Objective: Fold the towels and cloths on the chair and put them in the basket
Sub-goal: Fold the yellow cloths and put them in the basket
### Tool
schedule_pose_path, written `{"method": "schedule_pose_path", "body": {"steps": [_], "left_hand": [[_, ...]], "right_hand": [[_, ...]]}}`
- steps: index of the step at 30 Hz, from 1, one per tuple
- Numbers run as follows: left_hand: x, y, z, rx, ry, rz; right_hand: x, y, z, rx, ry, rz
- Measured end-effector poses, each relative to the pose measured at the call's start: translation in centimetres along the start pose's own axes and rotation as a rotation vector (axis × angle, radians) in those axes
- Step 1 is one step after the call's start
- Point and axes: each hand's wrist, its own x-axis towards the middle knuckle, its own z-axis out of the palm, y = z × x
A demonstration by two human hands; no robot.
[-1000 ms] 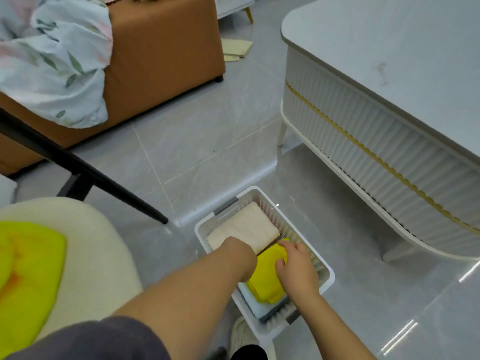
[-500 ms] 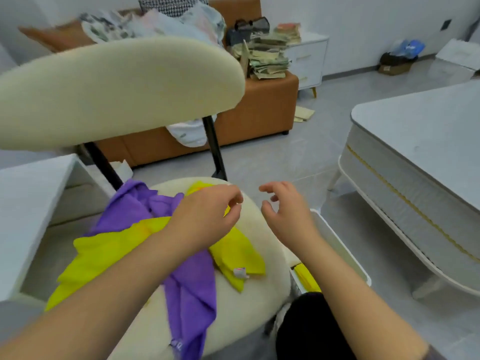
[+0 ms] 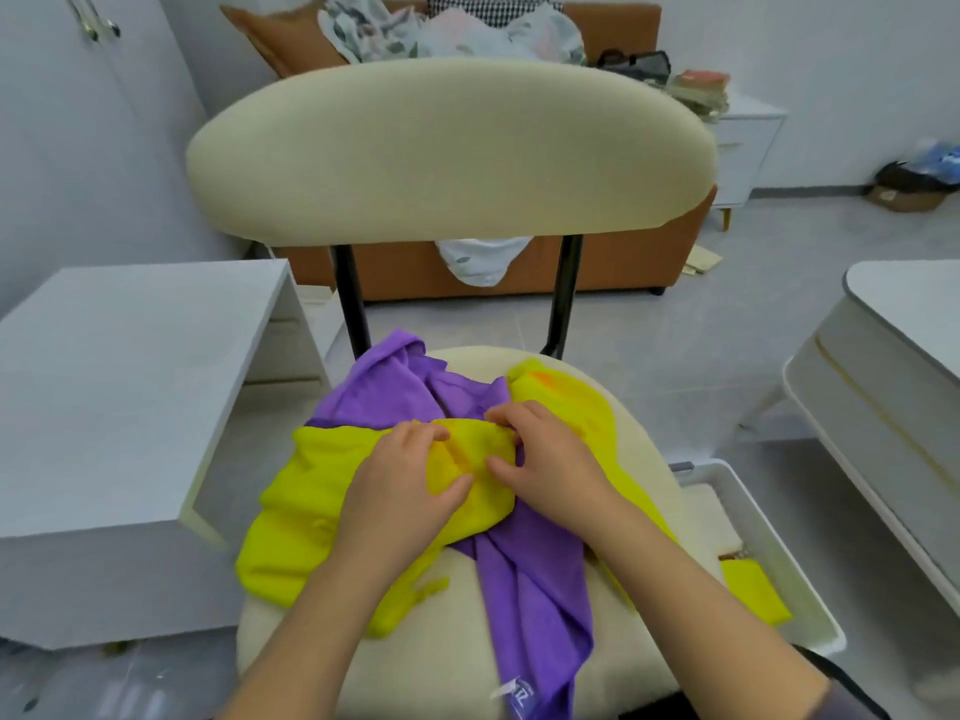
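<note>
On the cream seat of the chair (image 3: pixel 452 652), we saw both hands working the same yellow cloth (image 3: pixel 306 517). The left hand (image 3: pixel 400 491) lay on its middle with fingers bent and thumb drawn in, pinching up a ridge of fabric. The right hand (image 3: pixel 550 459), just beside it, had its fingers curled over the cloth's far edge and its thumb pressed toward them, gripping the same ridge. Under the yellow cloth lay a crumpled purple cloth (image 3: pixel 535 595), one end bunched toward the backrest (image 3: pixel 447 148), the other trailing off the seat's front with a small label showing.

The white basket (image 3: pixel 779 548) stood on the grey tiled floor (image 3: pixel 675 366) just right of the chair, with a folded yellow piece (image 3: pixel 753 589) inside. A white cabinet (image 3: pixel 130 356) stood at the left and a pale table (image 3: pixel 909 293) at the right. Behind the chair was an orange sofa (image 3: pixel 623 262) heaped with bedding (image 3: pixel 457 28).

The seat and the right forearm hid most of the basket. We could not tell whether the yellow fabric beyond the right hand belonged to the same cloth.
</note>
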Motion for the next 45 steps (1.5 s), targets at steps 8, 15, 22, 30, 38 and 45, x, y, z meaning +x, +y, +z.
{"method": "schedule_pose_path", "body": {"steps": [8, 15, 22, 30, 38, 45], "left_hand": [[0.6, 0.2, 0.9, 0.245, 0.028, -0.180], [1.6, -0.2, -1.4, -0.105, 0.065, -0.300], [1.4, -0.2, -2.1, -0.393, 0.152, -0.189], [1.8, -0.1, -2.5, -0.562, 0.062, -0.233], [1.6, 1.4, -3.0, -0.853, -0.044, -0.358], [1.7, 2.4, -3.5, -1.453, -0.115, -0.682]], "right_hand": [[0.5, 0.4, 1.2, 0.137, 0.125, 0.047], [0.9, -0.1, -0.6, 0.977, 0.242, 0.259], [0.8, -0.6, -0.7, 1.522, 0.033, 0.467], [0.6, 0.2, -2.0, 1.349, 0.082, 0.402], [0.9, 2.1, -3.8, 1.675, -0.019, 0.601], [0.5, 1.7, -2.5, 1.525, -0.235, 0.562]]}}
